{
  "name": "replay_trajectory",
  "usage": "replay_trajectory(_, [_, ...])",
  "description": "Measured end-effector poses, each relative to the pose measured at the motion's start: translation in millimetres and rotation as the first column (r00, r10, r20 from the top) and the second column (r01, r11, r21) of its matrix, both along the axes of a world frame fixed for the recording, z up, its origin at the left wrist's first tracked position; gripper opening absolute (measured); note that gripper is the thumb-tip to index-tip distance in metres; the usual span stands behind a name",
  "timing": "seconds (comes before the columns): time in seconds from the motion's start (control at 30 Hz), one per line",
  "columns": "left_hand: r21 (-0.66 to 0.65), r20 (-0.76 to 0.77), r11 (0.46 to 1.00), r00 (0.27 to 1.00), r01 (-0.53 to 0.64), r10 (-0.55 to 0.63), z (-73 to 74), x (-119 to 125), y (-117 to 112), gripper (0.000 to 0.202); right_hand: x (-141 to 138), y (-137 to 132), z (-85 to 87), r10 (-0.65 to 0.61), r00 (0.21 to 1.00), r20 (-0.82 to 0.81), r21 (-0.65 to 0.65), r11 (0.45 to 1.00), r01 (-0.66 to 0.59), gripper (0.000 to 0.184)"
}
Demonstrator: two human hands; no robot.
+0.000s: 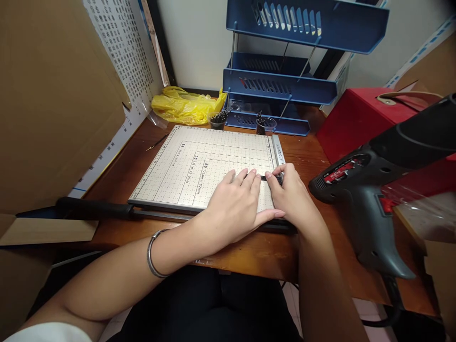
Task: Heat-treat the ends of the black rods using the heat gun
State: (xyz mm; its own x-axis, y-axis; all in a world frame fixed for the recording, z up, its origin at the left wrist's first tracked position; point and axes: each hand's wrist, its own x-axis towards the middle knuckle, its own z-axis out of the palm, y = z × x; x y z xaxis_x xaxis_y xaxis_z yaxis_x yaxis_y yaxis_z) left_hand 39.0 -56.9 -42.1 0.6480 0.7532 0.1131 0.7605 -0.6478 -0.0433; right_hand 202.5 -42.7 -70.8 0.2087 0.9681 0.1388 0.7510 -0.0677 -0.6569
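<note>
A paper cutter (164,166) with a cream gridded board lies on the wooden table in front of me. My left hand (233,206) rests flat on the board's lower right part, fingers stretched out and its thumb pointing right. Thin black strips (264,178) show between my two hands, partly hidden under the fingers; their exact kind I cannot make out. At the board's right edge, my right hand (294,197) has its thumb and forefinger closed around the end of these strips. The cutter's black handle (94,208) lies low, along the board's near side.
Behind the cutter stand two small cups of black pieces, a left cup (217,124) and a right cup (261,127). A yellow plastic bag (187,105) and blue tiered trays (281,85) are farther back. To the right are a heat gun (370,190) and a red box (352,118).
</note>
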Motion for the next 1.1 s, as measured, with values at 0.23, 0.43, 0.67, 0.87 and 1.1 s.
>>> replay_trajectory(0.23, [0.022,0.010,1.000,1.000,0.007,-0.007,-1.0,0.2,1.4,0.095,-0.4,0.4,0.4,0.004,1.000,-0.008,0.008,1.000,-0.004,0.023])
replay_trajectory(0.43, [-0.005,-0.002,1.000,1.000,0.002,-0.002,1.9,-0.4,1.2,0.093,-0.6,0.0,0.4,-0.002,1.000,-0.002,0.001,1.000,0.002,0.022])
replay_trajectory(0.67, [0.007,0.014,1.000,1.000,0.006,-0.006,0.7,-1.7,2.3,0.090,-0.6,-0.6,1.1,-0.010,1.000,0.015,-0.004,1.000,0.010,0.020])
replay_trajectory(0.87, [-0.011,0.009,1.000,1.000,-0.003,0.003,3.7,-2.3,1.1,0.088,-1.4,-0.5,2.1,-0.019,1.000,0.015,-0.018,1.000,0.019,0.020])
replay_trajectory(1.1, [0.009,0.041,1.000,0.999,0.012,-0.012,3.6,-3.3,0.9,0.086,-2.4,-0.8,2.7,-0.030,1.000,-0.008,-0.008,1.000,0.030,0.020])
